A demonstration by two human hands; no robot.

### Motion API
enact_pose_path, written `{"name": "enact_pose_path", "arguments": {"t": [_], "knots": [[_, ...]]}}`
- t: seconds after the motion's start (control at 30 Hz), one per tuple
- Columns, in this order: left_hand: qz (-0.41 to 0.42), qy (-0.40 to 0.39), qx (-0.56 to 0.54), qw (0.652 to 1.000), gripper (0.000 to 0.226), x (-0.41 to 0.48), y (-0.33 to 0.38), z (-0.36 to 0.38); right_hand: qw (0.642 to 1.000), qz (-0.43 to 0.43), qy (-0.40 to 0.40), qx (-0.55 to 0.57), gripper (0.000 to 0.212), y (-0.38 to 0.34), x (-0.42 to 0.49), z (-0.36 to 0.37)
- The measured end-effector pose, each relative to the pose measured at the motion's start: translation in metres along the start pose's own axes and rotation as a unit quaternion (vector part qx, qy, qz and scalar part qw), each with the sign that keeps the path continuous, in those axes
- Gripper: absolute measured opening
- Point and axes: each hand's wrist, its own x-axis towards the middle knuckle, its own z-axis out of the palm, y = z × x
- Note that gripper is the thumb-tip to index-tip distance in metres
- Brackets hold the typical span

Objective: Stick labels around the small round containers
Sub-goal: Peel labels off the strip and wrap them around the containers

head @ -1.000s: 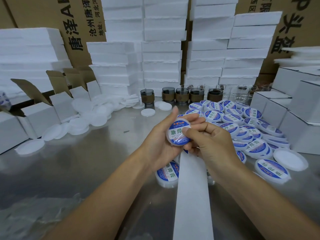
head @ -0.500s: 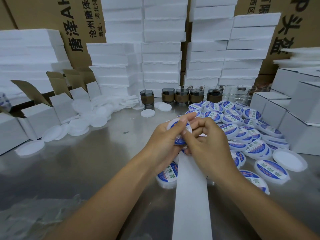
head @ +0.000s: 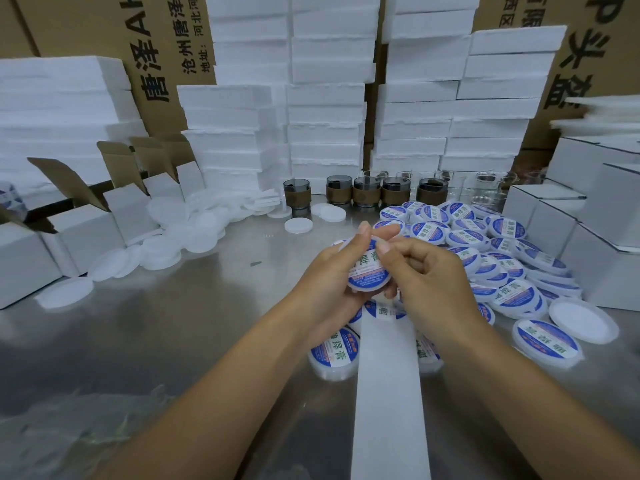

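Blue-white container point(head: 369, 271) sits btwn hands: left hand point(head: 329, 282) cups it, right hand point(head: 429, 282) pinches upper edge.

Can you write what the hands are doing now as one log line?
left hand: holds container | right hand: pinches container | strip: runs below hands | pile: labelled, to the right
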Motion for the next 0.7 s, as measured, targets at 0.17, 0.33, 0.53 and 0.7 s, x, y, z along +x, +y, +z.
{"name": "enact_pose_path", "arguments": {"t": [0.17,0.33,0.53,0.7], "knots": [[0.029,0.045,0.101,0.993,0.034,0.003,-0.006,-0.005,0.998,-0.003,0.064,-0.002,0.015,0.001,0.001,-0.001],[0.043,0.045,0.128,0.99,0.027,0.003,-0.008,-0.008,0.997,0.015,0.073,0.02,0.005,0.002,0.002,-0.003],[0.077,0.024,0.171,0.982,0.034,0.003,-0.013,-0.009,0.995,0.012,0.101,0.004,0.006,0.006,0.005,-0.004],[0.082,0.048,0.166,0.982,0.025,0.005,-0.012,-0.012,0.997,0.002,0.081,0.011,0.009,0.006,0.004,-0.004]]}}
